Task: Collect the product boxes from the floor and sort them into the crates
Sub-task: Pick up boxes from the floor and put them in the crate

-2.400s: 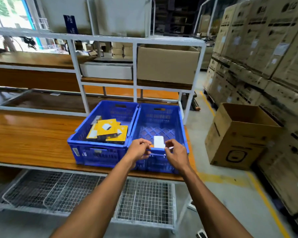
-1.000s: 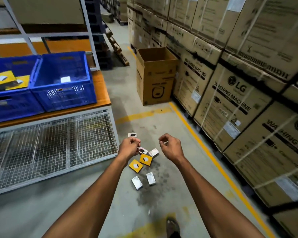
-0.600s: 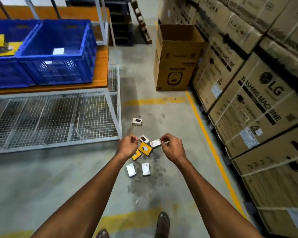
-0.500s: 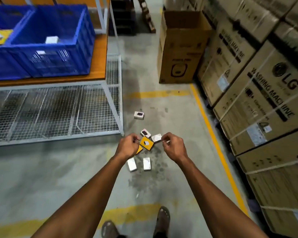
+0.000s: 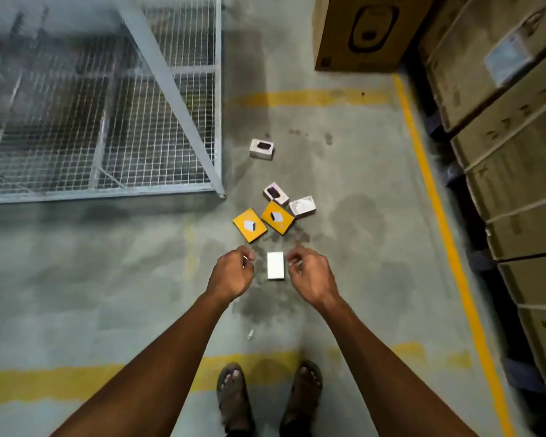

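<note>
Several small product boxes lie on the concrete floor. A plain white box (image 5: 275,265) lies between my hands. My left hand (image 5: 232,273) and my right hand (image 5: 309,275) hover on either side of it with loosely curled fingers, holding nothing. Beyond it lie two yellow boxes (image 5: 249,225) (image 5: 277,217), a white box with a dark print (image 5: 275,193), another white box (image 5: 302,205) and, farther off, a third printed white box (image 5: 261,148). The crates are out of view.
The wire-mesh lower shelf of the table (image 5: 108,121) and its slanted leg (image 5: 171,89) stand at the upper left. A brown carton (image 5: 360,29) stands on the floor at the top. Stacked cartons (image 5: 501,152) line the right side behind a yellow floor line (image 5: 435,200). My sandalled feet (image 5: 265,395) are below.
The view has tilted down and closer to the floor; the crates and table top have left the frame. My hands have dropped toward the white box, and one white box is now behind my left hand.
</note>
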Motion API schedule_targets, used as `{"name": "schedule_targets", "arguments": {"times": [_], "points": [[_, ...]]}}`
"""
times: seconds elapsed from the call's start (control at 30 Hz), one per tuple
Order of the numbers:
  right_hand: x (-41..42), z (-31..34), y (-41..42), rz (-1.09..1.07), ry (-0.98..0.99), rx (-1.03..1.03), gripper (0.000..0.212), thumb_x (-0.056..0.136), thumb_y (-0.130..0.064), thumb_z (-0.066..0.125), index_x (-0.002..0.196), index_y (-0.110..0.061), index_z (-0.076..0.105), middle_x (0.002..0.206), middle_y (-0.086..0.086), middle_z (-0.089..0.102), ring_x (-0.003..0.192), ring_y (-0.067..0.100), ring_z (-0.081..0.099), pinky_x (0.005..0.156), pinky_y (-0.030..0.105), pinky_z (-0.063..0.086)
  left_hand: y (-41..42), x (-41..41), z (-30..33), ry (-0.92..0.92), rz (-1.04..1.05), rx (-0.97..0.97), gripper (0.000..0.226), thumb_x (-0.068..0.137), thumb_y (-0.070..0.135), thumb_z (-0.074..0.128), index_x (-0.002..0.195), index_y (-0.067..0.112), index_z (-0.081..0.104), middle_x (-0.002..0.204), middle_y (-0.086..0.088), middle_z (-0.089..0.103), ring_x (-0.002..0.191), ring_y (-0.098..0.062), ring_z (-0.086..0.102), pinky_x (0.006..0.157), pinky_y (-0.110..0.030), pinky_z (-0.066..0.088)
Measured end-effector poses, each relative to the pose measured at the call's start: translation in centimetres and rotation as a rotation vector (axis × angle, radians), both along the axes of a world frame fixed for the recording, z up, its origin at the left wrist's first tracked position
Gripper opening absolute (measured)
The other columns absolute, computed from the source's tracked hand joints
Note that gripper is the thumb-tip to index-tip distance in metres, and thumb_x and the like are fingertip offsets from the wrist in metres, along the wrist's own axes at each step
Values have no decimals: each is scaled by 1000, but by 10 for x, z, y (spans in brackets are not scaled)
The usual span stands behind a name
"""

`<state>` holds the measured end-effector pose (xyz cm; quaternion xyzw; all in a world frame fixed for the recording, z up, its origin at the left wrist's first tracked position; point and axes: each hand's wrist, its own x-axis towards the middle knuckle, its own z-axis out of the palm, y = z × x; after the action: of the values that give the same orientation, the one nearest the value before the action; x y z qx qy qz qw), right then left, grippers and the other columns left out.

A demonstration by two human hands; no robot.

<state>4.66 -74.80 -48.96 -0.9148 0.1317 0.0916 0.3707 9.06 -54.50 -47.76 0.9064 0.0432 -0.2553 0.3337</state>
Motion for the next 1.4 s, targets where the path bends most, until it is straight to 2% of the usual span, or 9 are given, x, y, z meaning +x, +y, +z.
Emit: {"name": "schedule_targets", "arguments": {"times": [0.27,0.37,0.6,0.8,0.87,1.03,1.13,1.27,1.4], "points": [[12,-219,1,23,95,14,20,86,-24,62,104,-30,66,105,-10,68,93,15,66,80,37,58,10,7,-227,36,19,96,17,95,22,59,110,26,68,110,-11,72,102,-35,68,87,-39,56],[21,-291,9,32,145,-7,23,89,-27,66,112,-29,64,115,-6,65,107,20,64,87,36,54,15,17,-302,41,29,153,23,95,24,61,117,23,66,127,-11,63,113,-35,64,93,-40,54],[63,-422,27,36,261,-195,69,87,-50,72,142,-27,38,142,2,39,128,32,46,92,45,51,11,52,-439,87,63,324,64,95,41,69,147,18,41,151,-13,30,137,-39,37,100,-51,49],[99,-489,36,103,373,-322,101,73,-67,78,151,-34,21,156,9,18,132,42,42,96,47,49,12,74,-508,112,57,298,103,81,59,81,158,39,16,166,-7,-8,146,-46,22,104,-58,46],[112,-496,37,157,409,-357,100,72,-66,80,149,-35,24,151,10,21,129,43,46,94,46,48,11,78,-519,154,23,323,105,79,57,84,157,42,16,166,-7,-10,145,-47,25,104,-56,47],[127,-497,39,153,514,-328,76,75,-47,82,135,-26,40,134,11,38,115,36,59,89,42,52,2,90,-513,154,-9,334,85,78,43,83,143,35,30,153,-12,16,126,-48,44,94,-51,52],[123,-482,40,106,460,-284,76,74,-52,79,135,-28,41,131,11,40,114,37,61,88,41,53,3,86,-487,64,14,296,84,77,43,81,142,36,29,148,-10,20,121,-47,48,92,-51,52],[103,-421,32,34,385,-201,69,73,-58,77,131,-34,47,132,7,36,109,37,63,91,43,55,11,64,-419,18,32,304,83,82,46,79,148,36,28,150,-9,21,122,-46,50,94,-53,51],[79,-307,28,10,329,-157,61,74,-55,75,127,-38,51,135,4,33,109,36,65,91,42,56,20,39,-309,-3,26,273,78,85,49,76,147,35,30,151,-8,23,118,-46,54,92,-53,53]]}}
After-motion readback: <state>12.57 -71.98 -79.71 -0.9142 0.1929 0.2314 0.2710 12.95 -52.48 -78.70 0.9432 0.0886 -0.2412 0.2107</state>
